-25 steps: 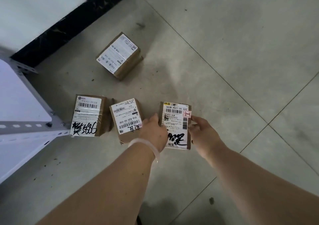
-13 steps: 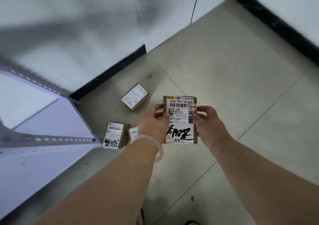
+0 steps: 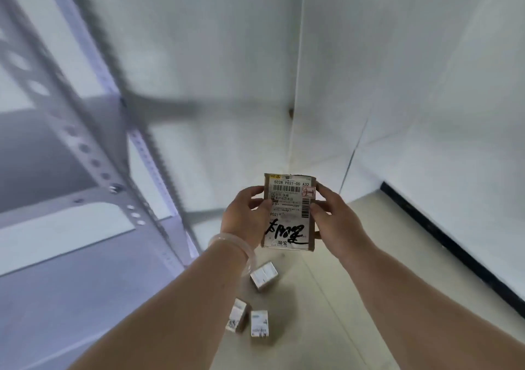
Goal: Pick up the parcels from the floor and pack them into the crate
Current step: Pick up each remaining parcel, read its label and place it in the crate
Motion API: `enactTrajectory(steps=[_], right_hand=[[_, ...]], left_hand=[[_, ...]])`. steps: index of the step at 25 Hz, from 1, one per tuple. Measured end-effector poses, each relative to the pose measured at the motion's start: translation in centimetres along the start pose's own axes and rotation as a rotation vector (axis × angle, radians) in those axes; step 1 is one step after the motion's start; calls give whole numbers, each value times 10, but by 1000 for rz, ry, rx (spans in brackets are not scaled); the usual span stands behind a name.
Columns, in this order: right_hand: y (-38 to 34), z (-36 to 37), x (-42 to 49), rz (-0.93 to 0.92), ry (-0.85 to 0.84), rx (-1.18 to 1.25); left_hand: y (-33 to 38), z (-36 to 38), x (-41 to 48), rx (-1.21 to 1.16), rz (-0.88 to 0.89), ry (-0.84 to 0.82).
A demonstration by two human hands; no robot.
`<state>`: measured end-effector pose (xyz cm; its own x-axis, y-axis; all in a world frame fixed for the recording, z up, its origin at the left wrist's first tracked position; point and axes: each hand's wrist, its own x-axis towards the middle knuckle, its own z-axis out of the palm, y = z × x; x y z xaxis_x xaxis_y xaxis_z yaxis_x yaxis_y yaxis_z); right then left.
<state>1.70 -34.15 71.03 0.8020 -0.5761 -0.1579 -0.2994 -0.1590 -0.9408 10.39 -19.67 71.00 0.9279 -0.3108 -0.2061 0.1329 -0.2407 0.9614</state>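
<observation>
Parcel gripped between left hand and right hand.

**Q:** What happened to the labelled parcel?

**A:** It came up off the floor. The left hand and right hand, which had gripped its sides down on the tiles, carried it to the middle of the frame, against the white wall.

**Q:** And the surroundings?

**A:** The view tilted upward. The three other parcels slid from centre left to lower centre and looked smaller. The metal rack spread across the left side.
</observation>
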Motion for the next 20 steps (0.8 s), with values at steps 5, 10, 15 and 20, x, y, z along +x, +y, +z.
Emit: enactTrajectory(steps=[5,10,15,20], right_hand=[[-151,6,-64,-294,-94,-43],[-246,42,-138,-510,-189,-37],[-299,108,-214,-635,-283,-18],[-318,205,-309,-653,-426,21]], left_hand=[[120,-88,-84,-79,157,185],[184,-181,-167,-75,270,384],[188,-278,-237,-97,312,508],[150,-393,-320,-96,302,606]])
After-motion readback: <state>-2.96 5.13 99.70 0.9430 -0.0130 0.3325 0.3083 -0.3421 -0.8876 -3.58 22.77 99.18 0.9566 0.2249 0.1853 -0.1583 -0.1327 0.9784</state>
